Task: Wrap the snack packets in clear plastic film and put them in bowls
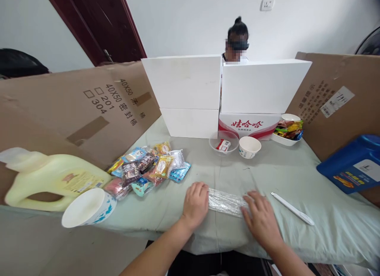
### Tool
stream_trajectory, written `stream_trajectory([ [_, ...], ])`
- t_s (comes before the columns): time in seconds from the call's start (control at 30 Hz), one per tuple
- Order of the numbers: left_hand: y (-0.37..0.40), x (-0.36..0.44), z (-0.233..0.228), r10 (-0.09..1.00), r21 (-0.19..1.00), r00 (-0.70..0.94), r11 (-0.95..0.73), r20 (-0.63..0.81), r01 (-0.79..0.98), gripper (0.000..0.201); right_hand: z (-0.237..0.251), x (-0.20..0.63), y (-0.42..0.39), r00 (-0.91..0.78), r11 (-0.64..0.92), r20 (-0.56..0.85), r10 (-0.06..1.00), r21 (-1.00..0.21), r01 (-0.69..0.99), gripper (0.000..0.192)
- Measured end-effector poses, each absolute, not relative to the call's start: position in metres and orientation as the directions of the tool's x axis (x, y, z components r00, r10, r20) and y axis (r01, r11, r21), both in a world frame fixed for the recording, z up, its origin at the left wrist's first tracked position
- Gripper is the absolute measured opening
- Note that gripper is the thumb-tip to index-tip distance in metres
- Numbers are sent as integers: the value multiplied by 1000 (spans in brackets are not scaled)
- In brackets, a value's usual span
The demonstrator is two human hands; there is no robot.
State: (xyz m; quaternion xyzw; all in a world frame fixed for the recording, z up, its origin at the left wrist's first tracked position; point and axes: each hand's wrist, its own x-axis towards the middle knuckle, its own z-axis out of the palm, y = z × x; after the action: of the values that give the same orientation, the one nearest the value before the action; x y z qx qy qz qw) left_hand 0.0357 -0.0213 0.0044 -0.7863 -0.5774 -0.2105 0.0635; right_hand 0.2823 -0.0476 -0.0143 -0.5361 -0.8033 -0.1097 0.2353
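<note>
A long, narrow strip of crinkled clear plastic film [225, 202] lies on the cloth near the front edge of the table. My left hand [196, 203] is curled over its left end, fingers close together. At the other end, my right hand [263, 216] has the film between its thumb and bent fingers. The undersides of both hands are hidden. A white pen-like tool [292, 208] lies slantwise just right of my right hand. Left of my left hand is a pile of small wrapped snacks [148, 167].
Behind stand a clear bowl [213, 146] with a red-and-white packet, a paper bowl [249, 147] and white boxes [190, 84]. A yellow jug [68, 175] and another paper bowl [103, 210] are left; a blue jug [353, 165] is right. Cardboard [53, 106] borders the table. A person [237, 33] is beyond.
</note>
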Motion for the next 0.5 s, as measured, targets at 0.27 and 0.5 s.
stream_trajectory([
  [0.27,-32,28,-32,846,84,517,-529,132,844,70,-43,266,-50,-584,611,222,781,-80,787,87],
  [0.5,-47,14,-23,929,92,298,-324,221,942,47,-48,323,-99,-509,522,372,777,73,850,81],
])
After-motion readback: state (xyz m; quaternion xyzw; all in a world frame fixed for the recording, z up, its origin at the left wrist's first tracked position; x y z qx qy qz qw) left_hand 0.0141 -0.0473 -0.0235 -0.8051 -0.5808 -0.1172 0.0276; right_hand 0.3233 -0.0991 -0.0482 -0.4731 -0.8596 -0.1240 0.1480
